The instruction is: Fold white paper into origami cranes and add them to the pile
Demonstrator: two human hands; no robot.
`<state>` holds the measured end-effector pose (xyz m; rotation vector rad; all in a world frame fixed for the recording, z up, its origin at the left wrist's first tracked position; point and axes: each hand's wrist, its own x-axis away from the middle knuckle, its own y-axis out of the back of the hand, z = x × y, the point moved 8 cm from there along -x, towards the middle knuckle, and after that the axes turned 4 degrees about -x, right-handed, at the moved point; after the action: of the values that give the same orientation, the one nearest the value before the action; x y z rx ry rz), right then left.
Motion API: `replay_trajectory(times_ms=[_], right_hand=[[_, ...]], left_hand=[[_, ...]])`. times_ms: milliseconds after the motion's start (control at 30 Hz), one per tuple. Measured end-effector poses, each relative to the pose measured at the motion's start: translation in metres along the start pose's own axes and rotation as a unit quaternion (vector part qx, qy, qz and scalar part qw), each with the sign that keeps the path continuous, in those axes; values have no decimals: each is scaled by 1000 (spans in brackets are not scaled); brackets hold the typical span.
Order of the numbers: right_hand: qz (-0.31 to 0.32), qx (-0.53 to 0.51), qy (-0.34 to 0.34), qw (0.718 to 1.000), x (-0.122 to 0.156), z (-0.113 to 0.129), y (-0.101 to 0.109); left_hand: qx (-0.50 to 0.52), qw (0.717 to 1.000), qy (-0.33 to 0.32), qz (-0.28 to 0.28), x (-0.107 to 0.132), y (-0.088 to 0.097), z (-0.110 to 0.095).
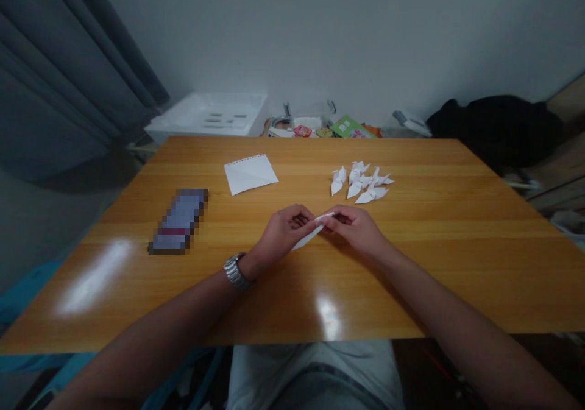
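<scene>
Over table point(457, 233): hands point(284, 232) point(359, 228) pinch paper point(309, 236); seemingly folded

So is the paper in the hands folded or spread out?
Folded: the paper shows as a narrow strip, pinched by the left hand and right hand.

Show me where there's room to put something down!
The table has bare wood right of the paper birds, out to its edge; between the birds and the paper sheet; and between the pixelated phone and the left hand. It's crowded where the birds cluster, and in the middle, where the left hand and right hand hold folded paper.
</scene>
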<state>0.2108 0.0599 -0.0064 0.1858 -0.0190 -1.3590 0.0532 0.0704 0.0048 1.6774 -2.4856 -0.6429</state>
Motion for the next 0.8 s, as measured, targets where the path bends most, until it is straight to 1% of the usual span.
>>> replay_trajectory(times_ms=[200, 333, 400, 500, 667, 800], right_hand=[[8, 10, 8, 1000, 0, 5, 0], [9, 26, 30, 999, 1, 14, 0], [6, 38, 36, 999, 1, 17, 1], [0, 43, 32, 999, 1, 16, 2], [2, 15, 18, 1000, 0, 10, 2], [-1, 29, 31, 999, 0, 11, 3]], left_hand=[[-1, 1000, -13, 20, 1, -1, -4], [22, 999, -4, 50, 1, -5, -3], [31, 998, -1, 56, 2, -6, -3], [34, 998, -1, 55, 2, -6, -4], [14, 999, -6, 44, 2, -4, -4], [0, 999, 0, 46, 2, -7, -1]])
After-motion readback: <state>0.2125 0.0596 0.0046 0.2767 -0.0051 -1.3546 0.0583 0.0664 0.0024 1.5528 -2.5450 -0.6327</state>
